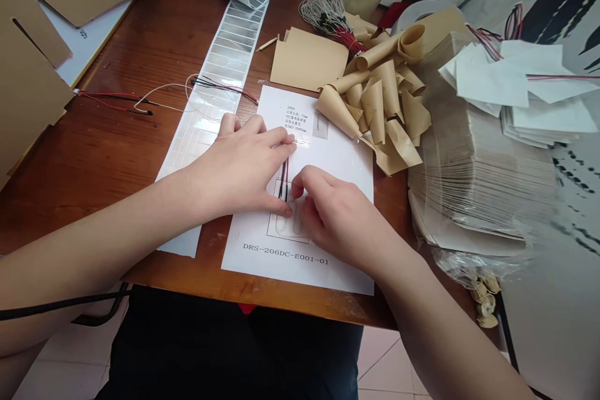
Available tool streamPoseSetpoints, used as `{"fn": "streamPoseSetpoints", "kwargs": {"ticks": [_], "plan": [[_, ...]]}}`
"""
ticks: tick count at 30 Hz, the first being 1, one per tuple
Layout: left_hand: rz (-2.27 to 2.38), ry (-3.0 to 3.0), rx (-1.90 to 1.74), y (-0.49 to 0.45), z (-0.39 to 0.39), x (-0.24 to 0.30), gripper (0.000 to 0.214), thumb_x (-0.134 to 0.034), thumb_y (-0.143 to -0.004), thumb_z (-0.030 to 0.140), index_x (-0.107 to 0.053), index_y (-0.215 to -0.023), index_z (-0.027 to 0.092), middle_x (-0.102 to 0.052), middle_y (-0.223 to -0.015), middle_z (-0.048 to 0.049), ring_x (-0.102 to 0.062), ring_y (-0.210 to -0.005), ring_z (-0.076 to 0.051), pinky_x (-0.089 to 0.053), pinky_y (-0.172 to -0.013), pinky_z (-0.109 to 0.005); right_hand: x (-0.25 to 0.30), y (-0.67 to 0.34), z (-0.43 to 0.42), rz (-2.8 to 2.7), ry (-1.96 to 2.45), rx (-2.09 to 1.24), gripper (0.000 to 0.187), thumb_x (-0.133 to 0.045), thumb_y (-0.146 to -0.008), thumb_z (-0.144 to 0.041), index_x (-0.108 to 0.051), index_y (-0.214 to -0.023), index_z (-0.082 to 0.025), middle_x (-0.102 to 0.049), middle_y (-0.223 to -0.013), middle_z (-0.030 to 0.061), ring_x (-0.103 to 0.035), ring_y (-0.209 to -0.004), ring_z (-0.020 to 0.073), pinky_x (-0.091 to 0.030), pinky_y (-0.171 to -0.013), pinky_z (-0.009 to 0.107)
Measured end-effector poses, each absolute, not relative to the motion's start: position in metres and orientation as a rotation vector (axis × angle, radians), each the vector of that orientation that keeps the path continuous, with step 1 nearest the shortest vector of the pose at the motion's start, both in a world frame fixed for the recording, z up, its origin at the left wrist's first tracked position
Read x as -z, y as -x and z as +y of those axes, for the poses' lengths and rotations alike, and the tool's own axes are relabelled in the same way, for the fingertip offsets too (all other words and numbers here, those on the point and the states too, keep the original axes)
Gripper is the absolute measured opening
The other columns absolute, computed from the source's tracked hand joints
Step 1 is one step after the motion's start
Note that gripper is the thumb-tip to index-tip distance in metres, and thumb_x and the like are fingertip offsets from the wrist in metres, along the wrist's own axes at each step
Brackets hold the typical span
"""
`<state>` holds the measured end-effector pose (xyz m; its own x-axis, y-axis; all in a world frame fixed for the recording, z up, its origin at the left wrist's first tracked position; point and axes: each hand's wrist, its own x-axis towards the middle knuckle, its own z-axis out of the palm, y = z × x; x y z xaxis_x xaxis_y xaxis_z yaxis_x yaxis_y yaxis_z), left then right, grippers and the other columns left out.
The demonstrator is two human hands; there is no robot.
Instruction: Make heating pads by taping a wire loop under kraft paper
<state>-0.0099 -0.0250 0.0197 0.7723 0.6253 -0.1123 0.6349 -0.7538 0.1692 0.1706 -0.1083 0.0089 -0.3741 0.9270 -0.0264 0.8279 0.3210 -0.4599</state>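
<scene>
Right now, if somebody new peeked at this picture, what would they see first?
Probably the left hand and right hand, close together over the white printed sheet in the middle. Next, maybe the curled brown papers heaped at its upper right, then the thick stack farther right.

Red and black wires [284, 176]; white sheet [359, 169], black print [285, 254]; reddish-brown table [154, 31]; tan paper [372, 106].

Left hand [246, 165] and right hand [335, 212] flank wires [285, 174] — on a printed sheet [344, 272].
</scene>
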Motion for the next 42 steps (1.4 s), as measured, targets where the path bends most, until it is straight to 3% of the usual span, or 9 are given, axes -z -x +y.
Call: {"fn": "streamPoseSetpoints", "kwargs": {"ticks": [31,37,42], "plan": [[0.989,-2.757,0.062,0.01,-0.025,-0.021,0.077,-0.064,-0.082,0.065,-0.058,-0.143,0.018,-0.052,-0.154,-0.0087,-0.044,-0.126,-0.04,-0.028,-0.103,-0.056,-0.025,-0.167,-0.1,-2.531,1.709,-0.577,0.008,-0.047,-0.085,-0.016,-0.045,-0.091,-0.021,-0.064,-0.085,0.006,-0.046,-0.061,0.0167,-0.027,-0.054,0.029],[0.995,-2.753,0.057,0.01,-0.026,-0.021,0.076,-0.065,-0.081,0.064,-0.058,-0.142,0.019,-0.053,-0.154,-0.009,-0.045,-0.126,-0.04,-0.028,-0.103,-0.055,-0.021,-0.166,-0.099,-2.518,1.608,-0.608,0.01,-0.047,-0.084,-0.013,-0.041,-0.084,-0.022,-0.058,-0.082,0.0074,-0.05,-0.075,0.0204,-0.036,-0.064,0.032],[0.981,-2.75,0.046,0.011,-0.025,-0.02,0.075,-0.062,-0.082,0.064,-0.058,-0.142,0.019,-0.053,-0.154,-0.0093,-0.044,-0.125,-0.04,-0.027,-0.103,-0.056,-0.019,-0.166,-0.097,-2.55,1.602,-0.598,0.01,-0.048,-0.083,-0.013,-0.042,-0.082,-0.021,-0.061,-0.085,0.0087,-0.047,-0.083,0.0242,-0.035,-0.072,0.037]]}}
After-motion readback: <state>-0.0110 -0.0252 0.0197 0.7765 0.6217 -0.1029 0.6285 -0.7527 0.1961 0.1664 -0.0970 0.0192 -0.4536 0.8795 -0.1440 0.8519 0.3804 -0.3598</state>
